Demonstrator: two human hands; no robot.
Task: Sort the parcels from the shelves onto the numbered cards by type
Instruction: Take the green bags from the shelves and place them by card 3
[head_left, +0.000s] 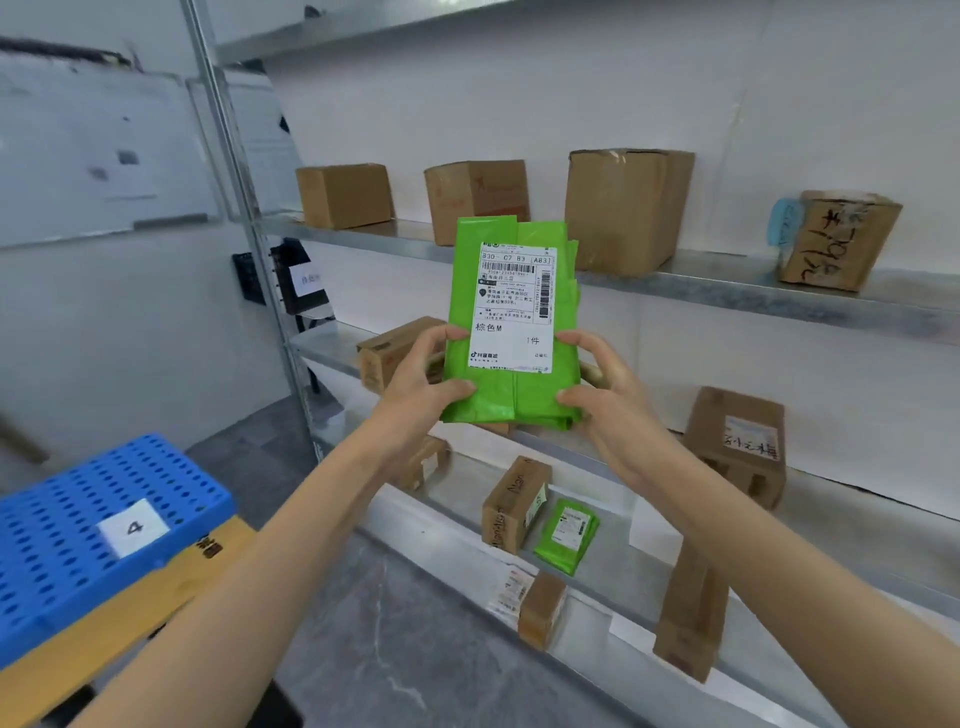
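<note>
Bright green soft plastic mailer bag with white shipping label (498, 400): held upright in mid-air, in front of the grey metal shelves (727, 291), label facing the camera

Left hand (421, 384) grips the bag's lower left edge, thumb on the front. Right hand (608, 395) grips the lower right edge the same way.

Handling (judgement): probably light. The film is thin and likely slick, yet the unsupported top half stands up, so the folded contents lend some stiffness. Unlikely to be fragile. Best hold: a pinch across both lower edges, as now; one hand mid-body should also do.

Clearance: brown cardboard boxes (626, 208) sit on the shelf behind and above the bag, with more below. Shelf lip just behind the bag. Steel upright post (244, 208) to the left. Blue perforated plastic crate (67, 545) with a white card numbered 4 (133, 527) is at lower left, well apart, with open grey floor between. Drawing back and swinging left-down looks free; mind the post
</note>
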